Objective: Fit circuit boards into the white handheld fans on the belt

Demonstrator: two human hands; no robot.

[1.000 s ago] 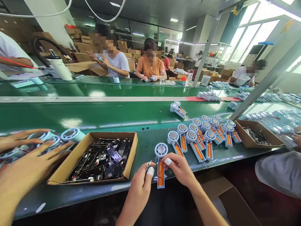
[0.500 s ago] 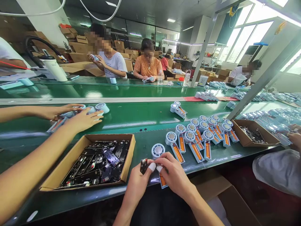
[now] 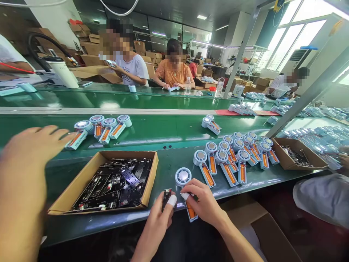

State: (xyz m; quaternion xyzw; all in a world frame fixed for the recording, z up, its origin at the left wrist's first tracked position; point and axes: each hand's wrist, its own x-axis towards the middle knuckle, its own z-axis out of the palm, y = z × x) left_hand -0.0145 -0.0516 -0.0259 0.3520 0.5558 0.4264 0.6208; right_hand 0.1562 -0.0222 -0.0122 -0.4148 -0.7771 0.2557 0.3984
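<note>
My left hand (image 3: 159, 218) pinches a small black circuit board (image 3: 166, 194) between its taped thumb and a finger, at the near edge of the green bench. My right hand (image 3: 203, 202) grips the handle of an open light-blue fan unit (image 3: 183, 177) whose orange battery (image 3: 191, 212) shows below my fingers. The two hands are almost touching. A cardboard box (image 3: 148, 182) full of black circuit boards lies just left of my left hand.
Several open fan units (image 3: 231, 160) lie in a cluster to the right, and more fan units (image 3: 103, 128) lie on the conveyor belt. A co-worker's arm and hand (image 3: 24, 174) reach in from the left. A second cardboard box (image 3: 297, 154) stands at right. People sit across the belt.
My left hand has lifted a circuit board clear and my right hand has drawn the fan unit toward me. The co-worker's hands set down a group of fans on the belt and pulled back.
</note>
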